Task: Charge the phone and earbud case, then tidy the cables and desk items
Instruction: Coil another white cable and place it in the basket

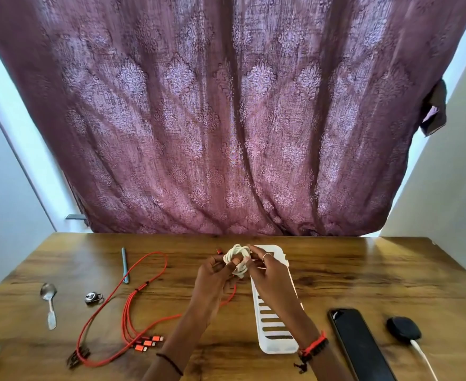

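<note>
White cable coil (237, 258) being held above wooden desk (363, 270), at 11 o'clock of white slotted plastic tray (276, 325). Left hand (215, 276) gripping coil from below, right hand (267, 273) pinching top loops. Coil looking light, limp, springy, likely unwinding unless gripped across wraps. Red braided multi-head cable (144, 284) sprawling at 9 o'clock; glossy phone (358, 345), earbud case (403, 328) lying at 4 o'clock.
</note>
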